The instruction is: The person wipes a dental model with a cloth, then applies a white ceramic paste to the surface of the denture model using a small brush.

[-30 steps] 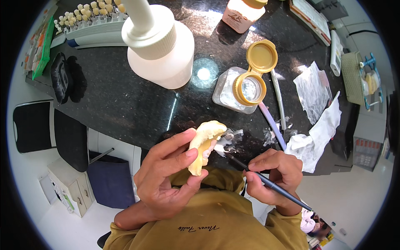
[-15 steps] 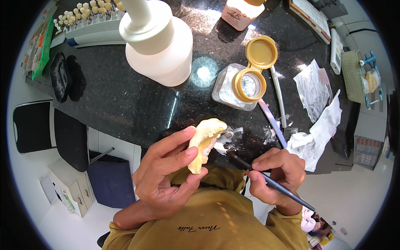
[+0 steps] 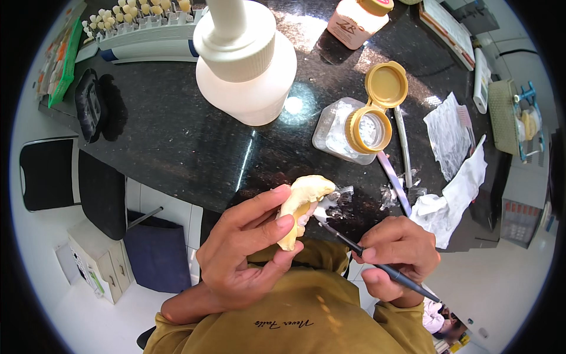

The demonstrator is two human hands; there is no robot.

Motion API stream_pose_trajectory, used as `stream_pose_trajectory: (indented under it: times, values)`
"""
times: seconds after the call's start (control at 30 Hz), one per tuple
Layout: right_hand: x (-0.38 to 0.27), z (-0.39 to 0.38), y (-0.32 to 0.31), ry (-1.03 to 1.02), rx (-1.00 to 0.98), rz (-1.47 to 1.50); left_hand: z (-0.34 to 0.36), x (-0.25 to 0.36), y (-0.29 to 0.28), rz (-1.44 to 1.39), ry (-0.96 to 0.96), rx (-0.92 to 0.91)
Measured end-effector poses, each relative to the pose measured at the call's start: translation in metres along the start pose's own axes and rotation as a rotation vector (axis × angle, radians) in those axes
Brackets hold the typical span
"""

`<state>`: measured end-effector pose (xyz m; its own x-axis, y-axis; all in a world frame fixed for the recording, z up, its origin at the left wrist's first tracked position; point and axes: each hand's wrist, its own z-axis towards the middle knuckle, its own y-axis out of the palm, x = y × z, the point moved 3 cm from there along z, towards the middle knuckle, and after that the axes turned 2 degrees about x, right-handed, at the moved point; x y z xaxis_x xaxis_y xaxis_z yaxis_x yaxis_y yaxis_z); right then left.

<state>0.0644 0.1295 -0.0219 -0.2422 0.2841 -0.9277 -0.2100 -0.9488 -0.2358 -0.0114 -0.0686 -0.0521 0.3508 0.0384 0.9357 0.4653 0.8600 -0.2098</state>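
My left hand [image 3: 242, 248] is closed round a cream-yellow dental cast [image 3: 298, 197] with pale tooth shapes along its inner side, held above the counter's front edge. My right hand [image 3: 401, 253] grips a slim dark brush-like tool [image 3: 407, 283], its tip pointing up-left beside the cast and a smear of white paste [image 3: 324, 207] on crumpled clear film. Behind them stands a clear square jar [image 3: 333, 133] holding white material, its yellow flip lid open. A lilac stick [image 3: 392, 177], a grey rod [image 3: 404, 153] and crumpled white tissue [image 3: 448, 209] lie right of the paste.
The dark stone counter [image 3: 171, 147] bears a white pump bottle [image 3: 247, 94], a shade guide [image 3: 147, 47], a pink-white bottle [image 3: 354, 26], a black tray [image 3: 88, 106], a green tray [image 3: 62, 85] and a woven basket [image 3: 501, 118]. Black chairs [image 3: 100, 194] stand left; part of another person [image 3: 436, 318] shows lower right.
The whole view has shifted slightly, moving objects rightward in the picture. My right thumb has moved down along the tool. My left hand still holds the cast at a similar angle.
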Motion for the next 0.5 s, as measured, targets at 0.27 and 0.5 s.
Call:
stream_pose_trajectory:
  times: [0.27, 0.5]
  values:
    - [0.001, 0.005, 0.010, -0.048, 0.022, -0.065, 0.005, 0.002, 0.003, -0.012, 0.031, 0.120]
    - [0.003, 0.005, 0.012, -0.052, 0.001, -0.098, 0.005, 0.002, 0.003, -0.019, 0.020, 0.106]
